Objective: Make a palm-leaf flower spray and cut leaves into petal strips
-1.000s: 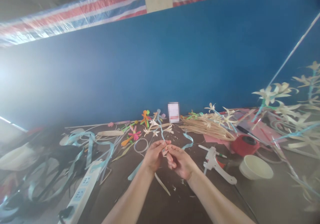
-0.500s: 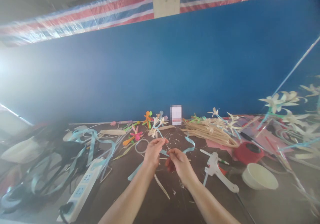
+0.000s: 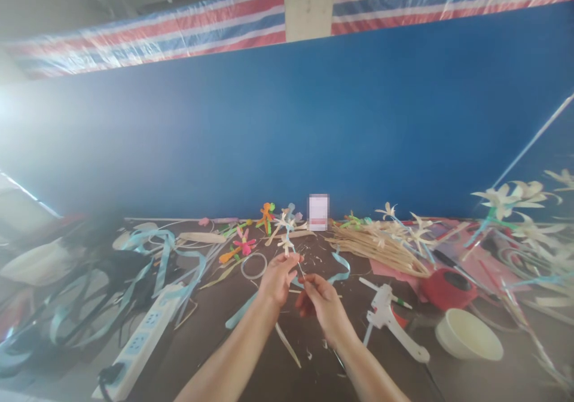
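Observation:
Over the middle of the dark table, my left hand point(image 3: 278, 276) pinches the stem of a handmade flower point(image 3: 286, 243), which has pale, thin petals and a light blue wrapping at its top. My right hand point(image 3: 321, 297) is closed on the thin lower end of the same stem, just below and right of my left hand. A light blue ribbon point(image 3: 341, 267) curls on the table beyond my right hand. Part of it passes behind my fingers. Beside my left hand lies a clear ring point(image 3: 254, 265), perhaps a roll of tape.
A white glue gun point(image 3: 388, 318), a cream bowl point(image 3: 469, 335) and a red object point(image 3: 448, 288) sit at right. Behind them lie pale strips point(image 3: 376, 246) and more flowers point(image 3: 506, 201). A power strip point(image 3: 139, 342) and tangled blue ribbons point(image 3: 165, 252) occupy the left.
The flower has turned in my fingers, its petals now standing more upright. Both hands keep their hold on the stem. The whole view has shifted slightly.

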Tool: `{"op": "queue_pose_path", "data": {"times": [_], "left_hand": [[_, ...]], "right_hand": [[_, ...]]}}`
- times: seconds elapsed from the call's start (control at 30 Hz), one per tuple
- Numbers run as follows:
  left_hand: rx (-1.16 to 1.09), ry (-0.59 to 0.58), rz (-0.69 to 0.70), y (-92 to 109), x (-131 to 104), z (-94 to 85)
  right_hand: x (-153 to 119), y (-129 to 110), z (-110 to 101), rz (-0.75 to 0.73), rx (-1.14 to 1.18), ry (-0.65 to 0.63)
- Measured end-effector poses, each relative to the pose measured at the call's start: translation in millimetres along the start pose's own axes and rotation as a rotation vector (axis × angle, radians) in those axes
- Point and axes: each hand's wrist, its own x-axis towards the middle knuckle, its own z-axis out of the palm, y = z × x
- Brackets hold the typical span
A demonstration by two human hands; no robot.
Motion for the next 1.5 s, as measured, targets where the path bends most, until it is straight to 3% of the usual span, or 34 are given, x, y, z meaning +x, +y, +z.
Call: {"op": "queue_pose_path", "data": {"times": [0.43,0.7,0.87,1.07,1.23,1.4,1.5], "left_hand": [[-0.091,-0.092,0.031,13,-6,5.5],[-0.091,-0.053,0.107,20,-9,14.3],[-0.054,-0.002,0.205,23,-9,9.0],[0.104,0.082,0.325,27,-10,5.2],[0.189,0.061,0.335,25,-10,7.5],[0.196,-0.08,0.256,30,-14,8.4],[0.209,-0.072,0.205,33,-17,7.2]], "right_hand": [[-34,7,-25,-0.111,-0.227,0.057],[-51,12,-27,-0.144,-0.334,0.031],[-56,5,-24,-0.114,-0.612,0.001],[-61,-9,-20,-0.222,-0.932,-0.034],[-61,-10,-18,-0.186,-0.916,-0.044],[-60,-15,-17,-0.156,-0.837,-0.026],[-61,-17,-17,-0.152,-0.819,-0.032]]}}
